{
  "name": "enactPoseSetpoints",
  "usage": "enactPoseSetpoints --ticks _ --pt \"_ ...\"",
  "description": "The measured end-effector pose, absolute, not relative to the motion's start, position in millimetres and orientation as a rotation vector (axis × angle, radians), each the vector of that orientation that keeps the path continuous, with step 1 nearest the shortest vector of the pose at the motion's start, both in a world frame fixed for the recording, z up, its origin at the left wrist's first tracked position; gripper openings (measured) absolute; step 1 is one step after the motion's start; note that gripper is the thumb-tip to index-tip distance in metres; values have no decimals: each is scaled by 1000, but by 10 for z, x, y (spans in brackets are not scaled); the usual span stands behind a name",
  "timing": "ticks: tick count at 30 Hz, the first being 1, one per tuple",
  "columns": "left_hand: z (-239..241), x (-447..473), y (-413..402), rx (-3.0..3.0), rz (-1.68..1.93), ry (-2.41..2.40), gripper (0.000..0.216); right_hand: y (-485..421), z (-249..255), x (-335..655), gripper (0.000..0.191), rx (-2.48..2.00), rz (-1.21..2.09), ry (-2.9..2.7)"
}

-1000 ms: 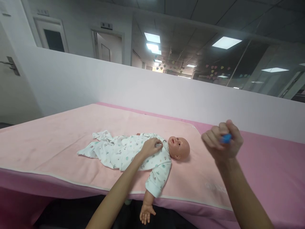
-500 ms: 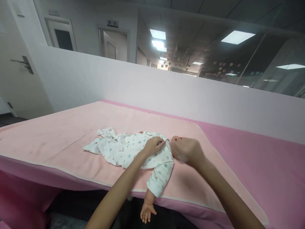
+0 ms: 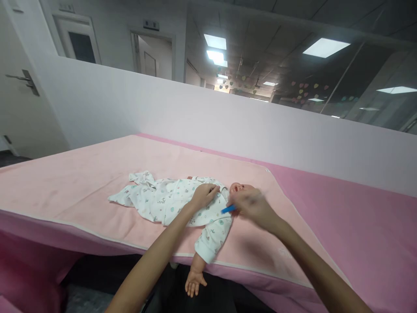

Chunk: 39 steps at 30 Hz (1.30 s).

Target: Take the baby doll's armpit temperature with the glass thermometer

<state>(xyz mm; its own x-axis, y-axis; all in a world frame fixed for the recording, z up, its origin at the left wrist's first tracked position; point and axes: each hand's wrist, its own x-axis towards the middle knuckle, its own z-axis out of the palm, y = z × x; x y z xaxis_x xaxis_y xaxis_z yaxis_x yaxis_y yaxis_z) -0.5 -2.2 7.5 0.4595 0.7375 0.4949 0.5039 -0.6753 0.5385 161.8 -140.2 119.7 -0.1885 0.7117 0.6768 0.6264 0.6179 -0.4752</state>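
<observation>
A baby doll [image 3: 236,188] lies on its back, its head to the right, in a white printed baby outfit [image 3: 176,202]. My left hand [image 3: 204,195] rests on the outfit's chest near the neckline, its fingers curled on the fabric edge. My right hand [image 3: 257,208], smeared by motion, is closed around a slim blue stick-like object [image 3: 228,209]. The stick's blue end points left over the doll's shoulder; its exact kind is unclear. Part of the doll's head is hidden behind my right hand. One doll arm [image 3: 195,276] hangs over the near table edge.
A light pink sheet [image 3: 97,161] lies under the doll, over a darker pink cover [image 3: 368,208]. Beyond the table stands a white low wall [image 3: 208,113] with glass above it. A door [image 3: 26,108] is at the far left.
My right hand has turned, so that the blue stick and more of the doll's face now show. My left hand stays on the outfit. The whole view has shifted slightly.
</observation>
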Motion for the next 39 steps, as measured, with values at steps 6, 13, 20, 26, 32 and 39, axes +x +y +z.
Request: enactPoseSetpoints --ticks 6,13,20,26,32,39 --pt "83 -4 -40 2437 1017 1081 42 -1498 1277 1524 42 -983 184 -1879" --pt "44 -3 -22 2524 1017 1091 40 -1497 1076 1602 38 -943 188 -1752" --pt "81 -11 -38 2492 974 1039 21 -1514 454 1641 47 -1059 71 -1885" --pt "96 -12 -43 2450 929 1051 19 -1560 -157 1967 27 -1423 -186 -2025" --pt "122 -19 -39 2390 875 1068 23 -1548 -432 2206 25 -1588 -96 -2021" --pt "111 -31 -31 2371 860 1040 23 -1592 -627 2169 45 -1682 -85 -1969"
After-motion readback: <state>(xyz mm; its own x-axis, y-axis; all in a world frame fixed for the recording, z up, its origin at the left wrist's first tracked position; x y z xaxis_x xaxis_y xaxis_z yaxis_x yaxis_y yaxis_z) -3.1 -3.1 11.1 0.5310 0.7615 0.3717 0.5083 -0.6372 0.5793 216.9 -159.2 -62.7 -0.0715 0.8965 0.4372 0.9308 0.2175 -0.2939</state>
